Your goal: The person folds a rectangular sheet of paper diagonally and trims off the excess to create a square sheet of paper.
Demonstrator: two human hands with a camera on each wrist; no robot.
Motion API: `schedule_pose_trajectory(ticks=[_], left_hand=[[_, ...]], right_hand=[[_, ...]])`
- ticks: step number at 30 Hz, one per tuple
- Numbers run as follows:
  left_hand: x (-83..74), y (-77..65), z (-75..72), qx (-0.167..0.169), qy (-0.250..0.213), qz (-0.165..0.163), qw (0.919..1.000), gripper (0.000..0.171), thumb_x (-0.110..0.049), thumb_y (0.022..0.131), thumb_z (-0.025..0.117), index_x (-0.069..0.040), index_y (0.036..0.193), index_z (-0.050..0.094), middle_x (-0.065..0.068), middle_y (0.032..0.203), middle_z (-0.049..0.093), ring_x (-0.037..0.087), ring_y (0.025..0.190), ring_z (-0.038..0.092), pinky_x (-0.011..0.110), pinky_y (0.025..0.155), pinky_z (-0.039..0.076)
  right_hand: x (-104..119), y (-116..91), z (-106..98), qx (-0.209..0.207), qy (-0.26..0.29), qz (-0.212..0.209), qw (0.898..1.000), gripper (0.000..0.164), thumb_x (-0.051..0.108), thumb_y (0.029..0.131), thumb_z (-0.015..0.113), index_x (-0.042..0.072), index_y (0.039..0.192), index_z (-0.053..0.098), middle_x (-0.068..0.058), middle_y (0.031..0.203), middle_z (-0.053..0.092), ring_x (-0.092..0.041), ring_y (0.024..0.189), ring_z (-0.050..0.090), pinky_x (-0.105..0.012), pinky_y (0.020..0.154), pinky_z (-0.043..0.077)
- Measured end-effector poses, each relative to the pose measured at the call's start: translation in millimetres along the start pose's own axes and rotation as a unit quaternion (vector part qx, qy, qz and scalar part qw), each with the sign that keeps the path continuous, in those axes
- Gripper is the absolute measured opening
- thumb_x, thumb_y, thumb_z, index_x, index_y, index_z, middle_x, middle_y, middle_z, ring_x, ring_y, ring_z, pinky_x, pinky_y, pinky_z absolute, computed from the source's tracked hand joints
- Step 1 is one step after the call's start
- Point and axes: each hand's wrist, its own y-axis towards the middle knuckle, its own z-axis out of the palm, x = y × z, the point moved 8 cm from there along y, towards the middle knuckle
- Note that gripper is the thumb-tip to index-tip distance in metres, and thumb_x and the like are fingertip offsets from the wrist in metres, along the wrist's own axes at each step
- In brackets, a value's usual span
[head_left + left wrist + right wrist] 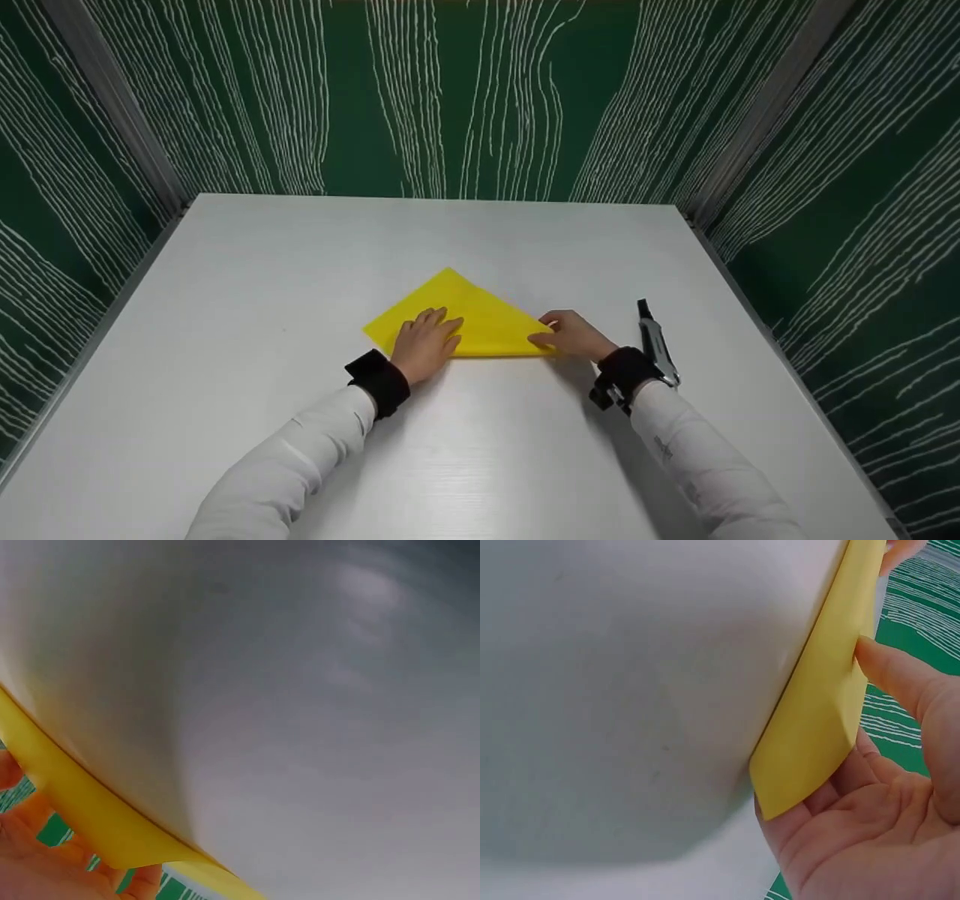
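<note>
A yellow sheet of paper (487, 319), folded to a triangle, lies on the white table with its long folded edge toward me. My left hand (426, 345) rests on its left part with the fingers spread; in the left wrist view, part of that hand (45, 862) shows beyond the yellow edge. At the right corner, my right hand (574, 334) holds the paper between thumb and fingers. Seen from the right wrist, the thumb (892, 671) touches the upper face, while the other fingers lie along the corner's outer edge, partly hidden by the paper.
A grey and black utility knife (655, 341) lies on the white table (262, 277), just beyond my right wrist. Green panels (480, 97) with white wavy lines stand along the back and both sides. Each wrist wears a black strap (384, 382).
</note>
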Motion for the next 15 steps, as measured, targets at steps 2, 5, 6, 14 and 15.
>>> schedule_pose_trajectory(ticks=[2,5,6,14,15], left_hand=[[-0.1,-0.7,1.7,0.018,0.008,-0.001,0.9998,0.043,-0.03,0.11,0.046,-0.013,0.148,0.056,0.021,0.16,0.045,0.043,0.15,0.039,0.061,0.115,0.038],[-2.6,-2.3,1.0,0.041,0.022,0.002,0.9989,0.044,-0.03,0.111,0.042,-0.013,0.15,0.053,0.022,0.161,0.042,0.042,0.152,0.037,0.062,0.117,0.036],[-3.7,-3.0,0.1,0.048,0.026,0.003,0.9985,0.045,-0.031,0.111,0.041,-0.013,0.151,0.053,0.022,0.162,0.042,0.042,0.152,0.037,0.063,0.117,0.036],[-8.6,-5.1,-2.0,0.083,0.049,-0.003,0.9954,0.049,-0.036,0.112,0.035,-0.015,0.154,0.048,0.021,0.165,0.037,0.041,0.154,0.035,0.063,0.12,0.034],[-8.8,-5.0,-1.4,0.082,0.053,-0.002,0.9952,0.049,-0.035,0.112,0.035,-0.015,0.154,0.048,0.021,0.165,0.038,0.041,0.153,0.036,0.063,0.119,0.034]], right_hand=[[0,0,1,0.005,0.008,-0.005,1.0,0.048,0.029,0.099,0.067,-0.003,0.134,0.059,-0.025,0.131,0.065,-0.021,0.097,0.062,-0.021,0.075,0.046],[1,-1,1,0.005,0.012,-0.011,1.0,0.048,0.027,0.1,0.067,-0.002,0.136,0.056,-0.028,0.136,0.061,-0.027,0.108,0.064,-0.023,0.079,0.047],[1,-1,1,0.003,0.012,-0.013,1.0,0.047,0.027,0.1,0.066,-0.001,0.137,0.056,-0.029,0.135,0.061,-0.028,0.108,0.063,-0.024,0.079,0.047],[13,-6,3,-0.029,-0.037,-0.057,0.997,0.042,0.018,0.101,0.064,0.0,0.138,0.053,-0.027,0.117,0.066,-0.032,0.101,0.064,-0.038,0.087,0.053],[17,-7,5,-0.035,-0.049,-0.065,0.996,0.041,0.016,0.101,0.063,0.0,0.138,0.054,-0.028,0.118,0.065,-0.033,0.104,0.064,-0.04,0.089,0.054]])
